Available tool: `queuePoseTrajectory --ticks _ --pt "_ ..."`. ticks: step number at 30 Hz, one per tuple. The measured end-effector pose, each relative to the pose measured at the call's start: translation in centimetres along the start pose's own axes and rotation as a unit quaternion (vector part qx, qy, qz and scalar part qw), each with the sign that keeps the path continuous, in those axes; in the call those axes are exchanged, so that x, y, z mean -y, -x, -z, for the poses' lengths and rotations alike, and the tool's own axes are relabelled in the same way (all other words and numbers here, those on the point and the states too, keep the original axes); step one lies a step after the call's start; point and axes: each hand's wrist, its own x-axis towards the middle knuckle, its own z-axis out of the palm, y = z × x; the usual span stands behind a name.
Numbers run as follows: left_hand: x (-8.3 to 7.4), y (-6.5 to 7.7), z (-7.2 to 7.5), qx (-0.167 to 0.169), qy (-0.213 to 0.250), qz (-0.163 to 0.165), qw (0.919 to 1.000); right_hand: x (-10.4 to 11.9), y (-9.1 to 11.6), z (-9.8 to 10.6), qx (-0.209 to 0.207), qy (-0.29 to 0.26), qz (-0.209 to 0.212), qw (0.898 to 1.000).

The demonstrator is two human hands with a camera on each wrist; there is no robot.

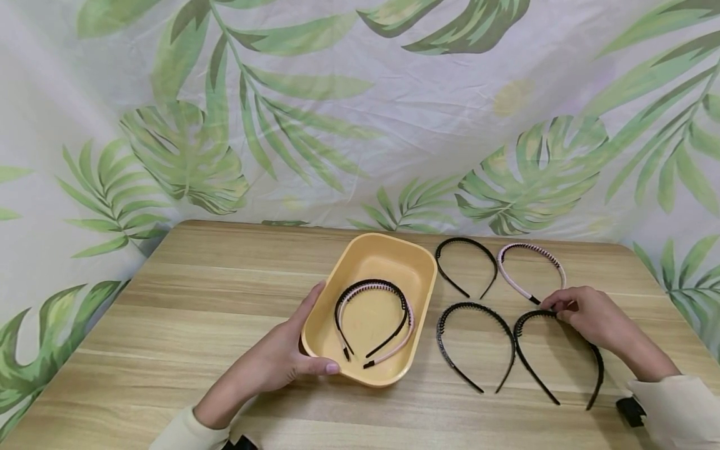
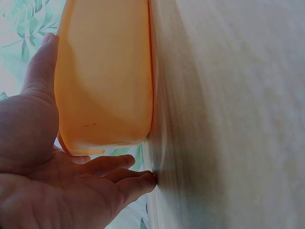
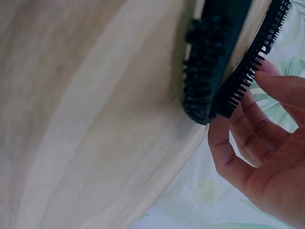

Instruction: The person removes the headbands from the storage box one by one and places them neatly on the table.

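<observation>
My left hand (image 1: 278,359) holds the near left corner of a yellow plastic tub (image 1: 320,306), thumb at its near rim and fingers along its left side. In the left wrist view the tub's outer wall (image 2: 105,76) stands beside the thumb. Inside the tub lie a black headband (image 1: 340,306) and a pink headband (image 1: 412,325), one overlapping the other. My right hand (image 1: 590,315) pinches a toothed black headband (image 1: 600,369) at the top of its arch. In the right wrist view, the toothed band (image 3: 236,93) passes between thumb and fingers.
Right of the tub lie a thin black headband (image 1: 467,239), a pink headband (image 1: 531,245) and a dark headband with a greyish side (image 1: 475,305). All rest on the wooden table (image 1: 197,300). A leaf-patterned cloth (image 1: 394,125) hangs behind the table's far edge.
</observation>
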Motion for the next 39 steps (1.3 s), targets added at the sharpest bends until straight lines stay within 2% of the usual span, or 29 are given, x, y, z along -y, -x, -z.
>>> queuePoseTrajectory --ticks 22,39 --pt "0.1 -0.1 -0.1 -0.002 -0.004 -0.014 0.9999 0.7 0.2 0.1 -0.019 0.003 0.004 1.000" --pt "0.1 -0.1 -0.1 -0.002 -0.001 -0.011 0.9999 2.6 0.1 0.0 -0.033 0.007 0.011 0.999"
